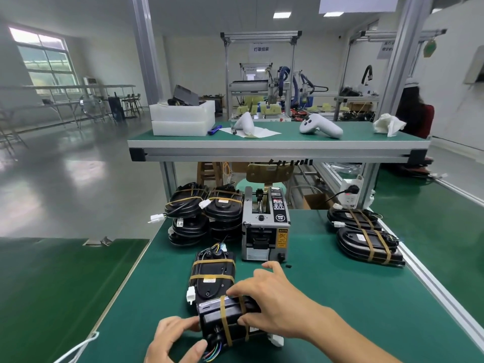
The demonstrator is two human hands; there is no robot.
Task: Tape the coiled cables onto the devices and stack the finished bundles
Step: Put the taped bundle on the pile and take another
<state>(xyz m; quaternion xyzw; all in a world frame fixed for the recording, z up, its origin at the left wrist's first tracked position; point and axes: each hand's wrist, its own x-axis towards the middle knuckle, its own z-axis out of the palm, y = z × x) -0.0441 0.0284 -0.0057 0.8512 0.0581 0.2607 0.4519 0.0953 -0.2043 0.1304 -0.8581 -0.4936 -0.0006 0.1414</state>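
Observation:
A black device (222, 317) wrapped with two tan tape bands sits at the near edge of the green bench. My right hand (269, 299) grips its top and right side, with fingers curled over the tape. My left hand (172, 341) holds its left end, thumb by the coloured wires. Just behind it lies a second taped bundle (213, 276) with a white connector. A stack of finished bundles (201, 216) stands at the back left. Two more taped bundles (366, 237) lie at the right.
A grey tape dispenser (264, 226) stands mid-bench behind the bundles. A raised shelf (277, 148) above carries white foam trays (180, 117), a white controller (319, 125) and cloths. A power strip (351, 192) hangs on the right post. A person sits at the far right.

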